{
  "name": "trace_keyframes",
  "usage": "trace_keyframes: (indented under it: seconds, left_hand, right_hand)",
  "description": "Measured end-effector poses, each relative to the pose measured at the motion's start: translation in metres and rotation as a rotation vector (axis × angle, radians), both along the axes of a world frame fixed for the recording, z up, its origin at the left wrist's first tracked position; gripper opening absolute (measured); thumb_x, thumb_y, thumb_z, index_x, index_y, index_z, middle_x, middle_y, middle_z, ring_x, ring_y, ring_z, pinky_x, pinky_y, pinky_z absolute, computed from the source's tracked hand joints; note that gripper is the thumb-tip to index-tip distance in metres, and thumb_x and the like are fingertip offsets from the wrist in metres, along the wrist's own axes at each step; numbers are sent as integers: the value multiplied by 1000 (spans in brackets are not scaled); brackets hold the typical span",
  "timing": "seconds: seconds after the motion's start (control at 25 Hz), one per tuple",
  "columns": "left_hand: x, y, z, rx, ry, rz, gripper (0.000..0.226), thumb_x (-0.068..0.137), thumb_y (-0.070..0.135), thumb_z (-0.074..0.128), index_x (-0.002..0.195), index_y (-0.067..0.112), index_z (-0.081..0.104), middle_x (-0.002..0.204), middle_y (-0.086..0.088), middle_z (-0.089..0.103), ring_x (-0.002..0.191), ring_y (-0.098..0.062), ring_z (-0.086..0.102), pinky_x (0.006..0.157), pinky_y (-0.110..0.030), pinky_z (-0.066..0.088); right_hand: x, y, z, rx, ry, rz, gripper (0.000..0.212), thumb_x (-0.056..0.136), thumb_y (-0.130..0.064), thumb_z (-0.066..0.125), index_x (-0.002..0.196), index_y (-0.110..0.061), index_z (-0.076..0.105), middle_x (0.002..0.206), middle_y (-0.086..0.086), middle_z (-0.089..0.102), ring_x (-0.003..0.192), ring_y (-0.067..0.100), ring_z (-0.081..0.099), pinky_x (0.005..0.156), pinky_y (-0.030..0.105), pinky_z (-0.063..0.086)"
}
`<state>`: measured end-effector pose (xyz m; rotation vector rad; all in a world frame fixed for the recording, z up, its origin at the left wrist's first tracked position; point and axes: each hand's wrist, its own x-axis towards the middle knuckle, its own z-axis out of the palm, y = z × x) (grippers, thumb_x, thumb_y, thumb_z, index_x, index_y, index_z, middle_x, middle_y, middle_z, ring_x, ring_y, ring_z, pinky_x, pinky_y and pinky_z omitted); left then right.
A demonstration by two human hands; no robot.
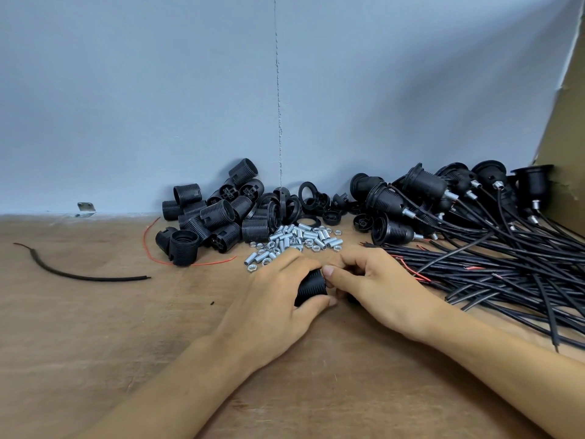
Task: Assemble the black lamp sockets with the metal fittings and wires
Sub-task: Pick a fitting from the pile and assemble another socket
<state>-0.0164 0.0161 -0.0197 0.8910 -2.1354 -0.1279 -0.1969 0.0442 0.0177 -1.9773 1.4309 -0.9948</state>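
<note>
In the head view, the left hand (278,289) is gripping a black threaded socket shell (311,286), with the fingers curling over its top and the thumb tucking under its near side. The shell is lying on its side just above the brown worktop (95,343), near the middle, between the two hands. The right hand (373,280) is meeting it from the right, fingers curling in and the thumb tip pressing on the shell's right end. A small dark part is showing under this palm, too hidden to identify.

Just beyond the hands, a heap of metal fittings (297,240), short threaded tubes and nuts, is lying on the worktop. To its far left, a pile of loose socket shells (215,213) is leaning against the blue-grey wall (158,90), and black rings and caps (304,201) are sitting behind the fittings. At the far right, assembled sockets (427,198) are lying stacked, their black wires (506,270) fanning out toward the near right. A thin red wire (152,245) is looping beside the shell pile, and a single black cable (85,274) is lying well apart at the left. A cardboard panel (566,122) is standing at the right edge.
</note>
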Motion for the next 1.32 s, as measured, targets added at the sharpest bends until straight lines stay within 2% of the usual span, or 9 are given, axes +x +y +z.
trace_keyframes:
  seconds: [0.2, 0.32, 0.44, 0.56, 0.68, 0.84, 1.16, 1.32]
  left_hand:
    - [-1, 2, 1, -4, -2, 1, 28, 81, 52, 65, 104, 38, 60, 91, 22, 49, 83, 2, 49, 76, -12, 40]
    - [-1, -2, 1, 6, 11, 26, 30, 80, 49, 68, 106, 34, 64, 91, 22, 52, 83, 4, 47, 77, -9, 37]
    - [-2, -8, 0, 49, 17, 44, 35, 79, 47, 69, 111, 33, 67, 97, 22, 57, 88, 4, 51, 81, -6, 37]
    - [-1, -10, -1, 57, 69, 64, 37, 75, 46, 76, 110, 38, 67, 93, 29, 57, 91, 12, 54, 81, -2, 35]
    - [-1, -10, -1, 39, 95, 74, 41, 71, 50, 75, 109, 42, 59, 87, 31, 58, 92, 13, 54, 80, 0, 34]
    - [-3, -9, -1, 41, 87, 79, 39, 72, 53, 73, 106, 43, 59, 84, 30, 58, 90, 15, 53, 78, 0, 33]
    - [-3, -6, -1, 52, 41, 26, 33, 76, 44, 78, 103, 41, 60, 81, 28, 54, 83, 11, 52, 74, -4, 34]
    - [-1, -4, 1, 47, 24, -5, 30, 78, 43, 78, 103, 41, 61, 80, 32, 52, 83, 12, 53, 73, -4, 34]
  right_hand:
    - [1, 1, -3, -45, 33, -58, 28, 96, -20, 63, 73, -4, 64, 77, 17, 63, 68, 18, 49, 73, 36, 42]
    - [2, -1, -4, -64, 61, -97, 29, 94, -25, 65, 69, -11, 66, 70, 11, 64, 66, 18, 51, 71, 34, 42]
    - [0, -3, -3, -22, -1, -123, 29, 93, -28, 65, 67, -17, 69, 67, 5, 67, 60, 7, 53, 66, 29, 44]
    - [-1, -3, -3, -20, -26, -123, 26, 93, -27, 65, 69, -20, 71, 68, 1, 71, 63, 14, 62, 69, 27, 49]
    - [0, -4, -6, -48, -3, -164, 22, 92, -27, 68, 70, -25, 68, 67, -2, 71, 66, 13, 65, 69, 24, 49]
    - [-1, -3, -7, -42, -61, -164, 21, 92, -26, 70, 71, -26, 66, 65, 2, 70, 61, 10, 63, 64, 19, 48]
    - [0, -4, -9, -43, -56, -113, 25, 93, -20, 67, 69, -13, 66, 68, 10, 67, 71, 31, 60, 71, 40, 48]
    - [0, -3, -11, -27, -65, -92, 26, 95, -18, 65, 70, -10, 66, 68, 10, 67, 72, 30, 61, 73, 41, 48]
